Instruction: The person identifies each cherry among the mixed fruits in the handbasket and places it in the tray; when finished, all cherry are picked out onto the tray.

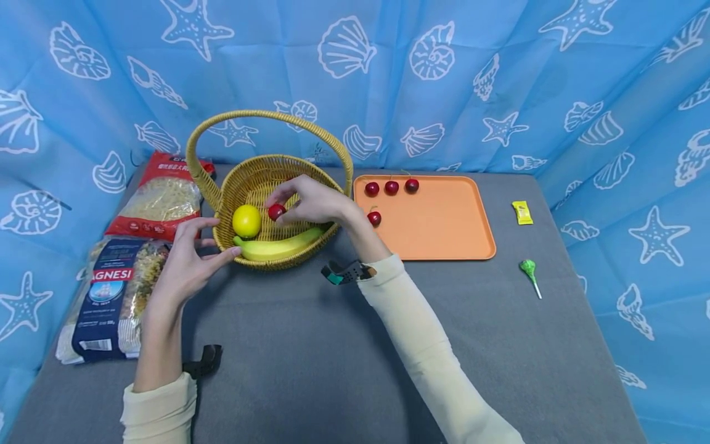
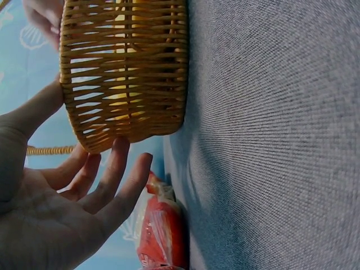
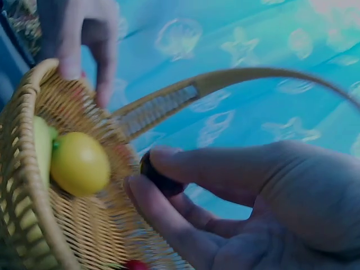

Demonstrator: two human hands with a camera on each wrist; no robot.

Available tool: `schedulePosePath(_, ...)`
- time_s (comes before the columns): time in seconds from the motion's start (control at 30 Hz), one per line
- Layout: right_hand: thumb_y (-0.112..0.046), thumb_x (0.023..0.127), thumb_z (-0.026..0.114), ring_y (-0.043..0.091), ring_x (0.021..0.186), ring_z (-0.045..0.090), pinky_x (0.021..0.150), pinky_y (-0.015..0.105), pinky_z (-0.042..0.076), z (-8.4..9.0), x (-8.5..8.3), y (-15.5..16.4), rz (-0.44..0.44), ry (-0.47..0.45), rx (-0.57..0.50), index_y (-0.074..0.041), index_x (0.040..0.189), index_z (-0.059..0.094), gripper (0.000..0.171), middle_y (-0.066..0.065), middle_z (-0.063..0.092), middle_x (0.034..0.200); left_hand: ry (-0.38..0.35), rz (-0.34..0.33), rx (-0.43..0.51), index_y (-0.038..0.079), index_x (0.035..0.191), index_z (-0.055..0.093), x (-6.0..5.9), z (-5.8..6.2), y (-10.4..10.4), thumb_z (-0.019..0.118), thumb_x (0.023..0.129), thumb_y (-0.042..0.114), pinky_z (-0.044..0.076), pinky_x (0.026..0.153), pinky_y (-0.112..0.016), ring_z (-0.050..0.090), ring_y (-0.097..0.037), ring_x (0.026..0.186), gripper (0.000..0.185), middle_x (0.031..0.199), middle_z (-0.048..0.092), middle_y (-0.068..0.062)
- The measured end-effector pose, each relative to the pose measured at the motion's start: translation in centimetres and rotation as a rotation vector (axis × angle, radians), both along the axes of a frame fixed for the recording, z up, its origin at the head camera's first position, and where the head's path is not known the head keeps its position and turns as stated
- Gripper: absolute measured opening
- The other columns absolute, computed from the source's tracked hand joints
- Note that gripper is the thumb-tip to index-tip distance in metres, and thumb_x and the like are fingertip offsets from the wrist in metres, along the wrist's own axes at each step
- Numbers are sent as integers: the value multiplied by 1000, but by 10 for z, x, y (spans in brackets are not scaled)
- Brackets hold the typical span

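My right hand (image 1: 313, 200) is inside the wicker basket's opening, pinching a dark red cherry (image 1: 277, 212) between thumb and fingertips. The right wrist view shows that cherry (image 3: 160, 175) held above the woven floor. In the basket (image 1: 266, 265) lie a yellow lemon (image 1: 246, 221) at the left and a banana (image 1: 280, 246) along the near side. A bit of red, probably another cherry (image 3: 135, 264), shows at the lower edge of the right wrist view. With fingers mostly straight, my left hand (image 1: 185, 259) touches the basket's left rim and outer wall (image 2: 124, 84).
Several cherries (image 1: 391, 187) lie on an orange tray (image 1: 438, 222) right of the basket. Farther right are a yellow wrapped candy (image 1: 522, 213) and a green lollipop (image 1: 529, 269). Two pasta bags, one red (image 1: 161, 197) and one blue (image 1: 108, 296), lie at the left. The basket's handle (image 1: 266, 114) arches overhead.
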State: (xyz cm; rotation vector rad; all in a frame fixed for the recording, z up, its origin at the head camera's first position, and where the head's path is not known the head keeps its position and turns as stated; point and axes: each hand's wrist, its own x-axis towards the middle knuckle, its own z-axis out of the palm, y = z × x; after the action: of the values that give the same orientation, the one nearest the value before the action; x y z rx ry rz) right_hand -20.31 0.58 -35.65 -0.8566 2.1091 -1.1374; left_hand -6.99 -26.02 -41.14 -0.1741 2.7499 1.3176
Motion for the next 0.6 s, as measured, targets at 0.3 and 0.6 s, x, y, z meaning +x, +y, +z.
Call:
schedulePosePath(0.3, -3, 97, 78, 21, 99, 75, 92, 31, 64, 28, 38, 76, -25, 18, -211, -3, 130, 72, 33, 13, 73, 130, 21, -2, 7, 6, 160, 44, 0, 0, 1, 82, 98, 36, 46, 79, -10, 57, -46, 133, 79, 163, 33, -27)
schedulePosePath(0.6, -4, 94, 82, 28, 107, 77, 96, 31, 65, 6, 44, 161, -223, 54, -212, -4, 131, 71, 38, 15, 69, 133, 18, -2, 7, 6, 161, 43, 1, 0, 1, 82, 98, 37, 46, 77, -9, 57, -46, 132, 80, 163, 32, -27)
